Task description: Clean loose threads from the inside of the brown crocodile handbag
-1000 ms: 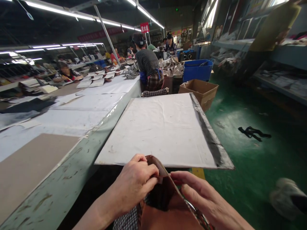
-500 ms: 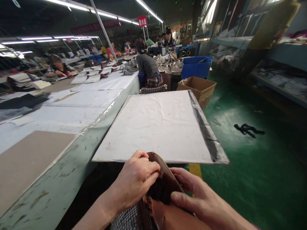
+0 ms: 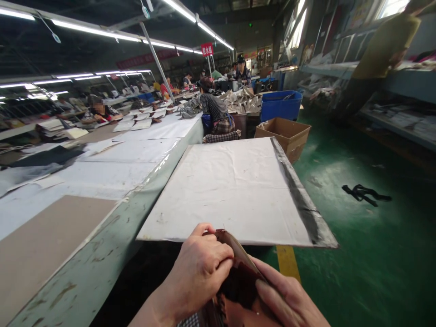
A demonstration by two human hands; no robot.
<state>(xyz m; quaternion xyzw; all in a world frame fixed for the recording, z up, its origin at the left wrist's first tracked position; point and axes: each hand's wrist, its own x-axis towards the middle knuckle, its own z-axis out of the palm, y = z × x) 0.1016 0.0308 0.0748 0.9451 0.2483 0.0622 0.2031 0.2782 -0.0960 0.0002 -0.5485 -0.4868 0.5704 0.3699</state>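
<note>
Low in the view, close to my body, is what looks like a brown leather bag [image 3: 238,312] with its mouth spread apart. Its inside is dark reddish brown, and a curved, pale-backed edge rises toward the board. My left hand [image 3: 201,268] is closed over the top of that edge, fingers curled and thumb pressed against it. Around the right side of the same edge my right hand [image 3: 284,293] is closed, thumb inside and fingers behind. The lower part of the bag runs out of view.
Just beyond my hands lies a white-covered board [image 3: 221,190] with a dark taped right edge. A long worktable [image 3: 136,218] runs along the left. Farther off are a cardboard box [image 3: 286,136], a blue bin [image 3: 281,105] and a bent-over person [image 3: 218,109]. Black straps [image 3: 366,194] lie on the green floor.
The view has tilted up slightly, so everything sits lower and a little to the right. My right thumb has shifted up nearer the bag's edge; both hands keep their grip.
</note>
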